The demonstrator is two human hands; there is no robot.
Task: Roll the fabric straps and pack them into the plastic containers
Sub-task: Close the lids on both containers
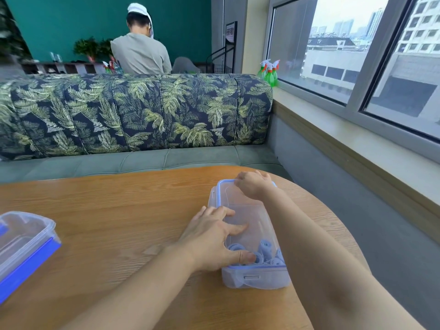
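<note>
A clear plastic container (256,279) with a blue-rimmed lid (250,210) stands on the wooden table (107,210), right of centre. Several rolled light-blue fabric straps (265,248) show through the lid at its near end. My left hand (212,239) lies flat on the lid's near left part, fingers spread and pressing down, thumb at the near rim. At the far end of the lid, my right hand (253,184) has its fingers curled over the far edge; the clip under them is hidden.
A second clear container (21,244) with a blue clip stands at the table's left edge. A leaf-patterned sofa (133,115) runs behind the table. A person (140,48) sits beyond it, back turned. Green spray bottles (270,72) stand on the window sill.
</note>
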